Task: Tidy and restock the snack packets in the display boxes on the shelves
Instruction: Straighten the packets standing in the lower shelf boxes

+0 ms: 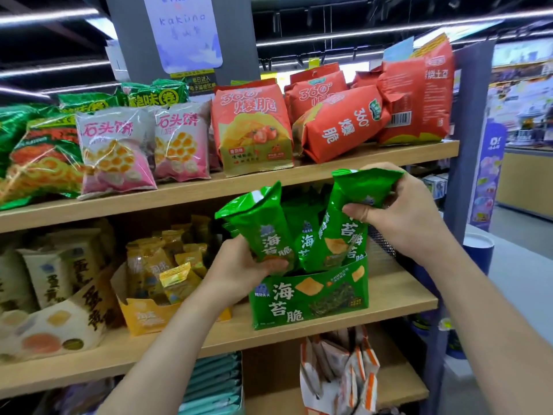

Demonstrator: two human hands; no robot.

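Faces a wooden shelf unit in a shop, both bare arms reaching forward. Grips with the left hand (pixel 239 272) the bottom end of the left green packet (pixel 260 226), fingers wrapped round it. Holds that packet tilted, top leaning left, just above the left end of the green display box (pixel 311 295); cannot tell whether its bottom touches the box rim.

Pinches with the right hand (pixel 401 211) the crumpled top of the right green packet (pixel 353 202), thumb pressed on the front and fingers curled behind. Has that packet's lower end down inside the box. Between the two, standing in the box: a middle green packet (pixel 305 238).

Finds the box on the middle shelf (pixel 398 283), toward its right end and close to the near edge. Left of it, a yellow display box (pixel 149 316) filled with yellow packets (pixel 176 277); further left, a cream box (pixel 59 322).

On the top shelf (pixel 374 158): red bags (pixel 254 127) at the right, pink bags (pixel 116 151) left of them. On the shelf below the box: white-and-orange packets (pixel 338 369), with teal packets (pixel 215 381) stacked to their left.
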